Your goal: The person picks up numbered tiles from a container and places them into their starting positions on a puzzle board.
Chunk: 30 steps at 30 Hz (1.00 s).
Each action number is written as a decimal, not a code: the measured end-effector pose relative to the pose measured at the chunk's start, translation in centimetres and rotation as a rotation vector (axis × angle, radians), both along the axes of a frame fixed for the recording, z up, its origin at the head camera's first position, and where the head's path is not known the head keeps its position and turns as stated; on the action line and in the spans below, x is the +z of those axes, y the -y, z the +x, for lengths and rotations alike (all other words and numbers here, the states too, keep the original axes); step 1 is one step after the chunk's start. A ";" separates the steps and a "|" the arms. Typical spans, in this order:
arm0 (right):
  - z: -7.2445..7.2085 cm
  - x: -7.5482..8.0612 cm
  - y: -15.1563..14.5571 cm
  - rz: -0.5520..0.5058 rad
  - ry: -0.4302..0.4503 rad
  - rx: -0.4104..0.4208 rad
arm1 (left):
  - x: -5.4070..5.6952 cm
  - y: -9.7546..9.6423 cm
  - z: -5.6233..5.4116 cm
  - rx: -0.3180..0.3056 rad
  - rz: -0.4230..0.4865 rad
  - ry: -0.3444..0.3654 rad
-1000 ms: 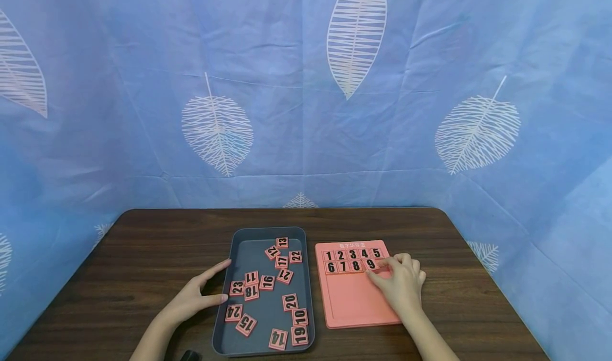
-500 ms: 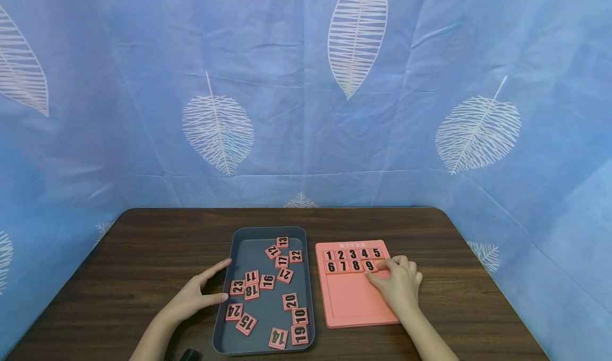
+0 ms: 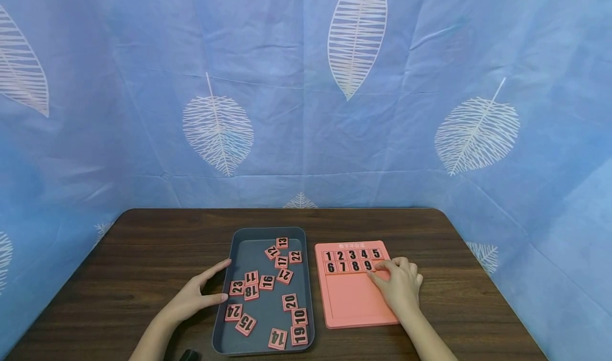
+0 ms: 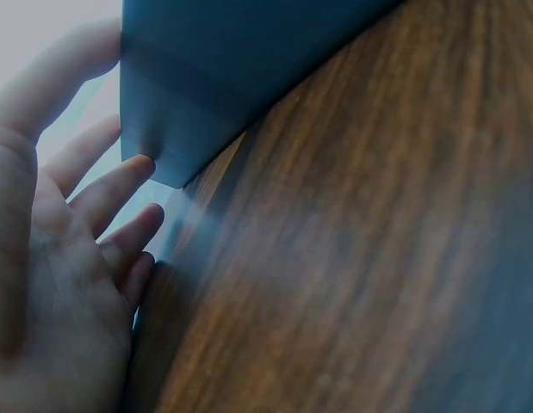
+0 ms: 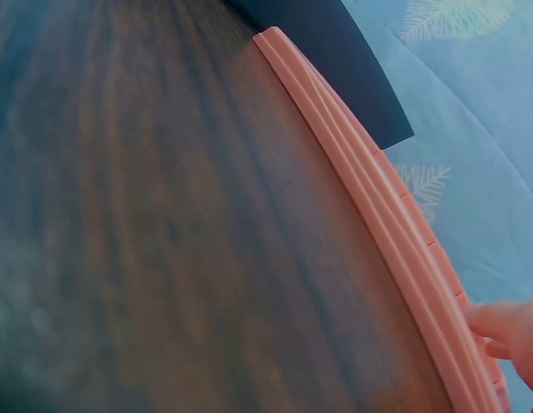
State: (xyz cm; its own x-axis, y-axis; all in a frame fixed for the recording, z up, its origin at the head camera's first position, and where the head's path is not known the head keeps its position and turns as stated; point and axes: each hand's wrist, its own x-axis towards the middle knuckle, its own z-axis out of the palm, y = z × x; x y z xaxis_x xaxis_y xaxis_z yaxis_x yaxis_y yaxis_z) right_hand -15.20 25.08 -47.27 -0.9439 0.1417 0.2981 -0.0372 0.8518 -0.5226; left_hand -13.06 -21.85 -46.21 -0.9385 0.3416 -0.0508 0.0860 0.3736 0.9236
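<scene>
A pink number puzzle board lies on the table at right, tiles 1 to 5 in its top row and 6 to 9 below. My right hand bends over its right side, index finger and thumb at the edges of the number 9 tile, pinching it. In the right wrist view, fingers reach over the board's rim. My left hand rests spread against the left side of a dark grey tray. The left wrist view shows its loosely bent fingers by the tray wall.
Several loose number tiles lie scattered in the tray, among them the 16 tile and the 10 tile. A small black object sits at the near table edge. Behind the wooden table hangs a blue leaf-patterned cloth.
The number 9 tile has shifted slightly left and straightened beside the 8, my right hand moving with it. My left hand and the tray have stayed put.
</scene>
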 end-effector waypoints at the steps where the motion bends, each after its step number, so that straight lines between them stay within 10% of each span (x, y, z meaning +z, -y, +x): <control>1: 0.1 0.1 0.0 0.005 -0.008 0.000 | 0.0 0.0 0.0 -0.002 0.002 0.001; 17: 1.3 2.3 2.8 -0.056 -0.229 0.200 | -0.1 0.0 0.0 -0.009 -0.004 -0.007; 30: 3.0 5.3 7.2 -0.118 -0.194 0.507 | -0.3 0.0 -0.1 0.003 -0.009 -0.001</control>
